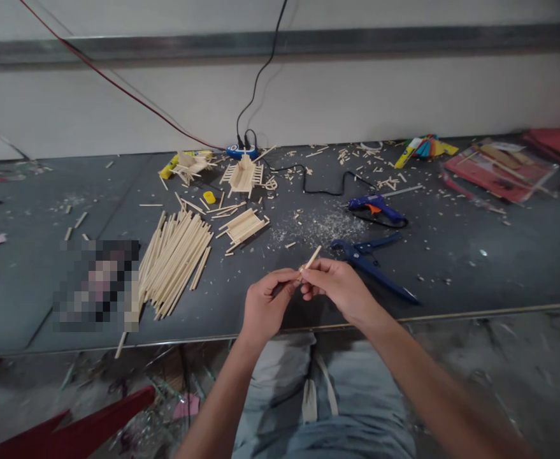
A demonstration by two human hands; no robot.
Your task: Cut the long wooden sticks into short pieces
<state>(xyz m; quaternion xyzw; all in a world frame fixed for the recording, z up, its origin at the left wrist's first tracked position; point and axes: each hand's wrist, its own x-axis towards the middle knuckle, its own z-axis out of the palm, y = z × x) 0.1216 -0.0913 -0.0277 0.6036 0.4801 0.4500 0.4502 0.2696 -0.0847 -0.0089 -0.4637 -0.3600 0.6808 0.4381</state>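
Above the table's front edge, my left hand (271, 298) and my right hand (333, 285) meet at the fingertips. A short, pale wooden stick (313, 256) pokes up from between my right thumb and fingers, tilted to the right. My left thumb and fingertips pinch at its lower end, where a tiny detail is too small to make out. Nearest on the right lie blue cutters (375, 271) with spread handles. To the left, a small stick-built frame (243, 228) rests beside a heap of wooden sticks (177, 261).
Behind are a larger stick model (244, 175), another stick piece (192, 167) and a blue power socket (241, 152). A blue glue gun (376, 209) with a cord lies right. Yellow tubes (408, 153), red packets (494, 172) and wood scraps are scattered about. One blurred patch (98, 284) sits left.
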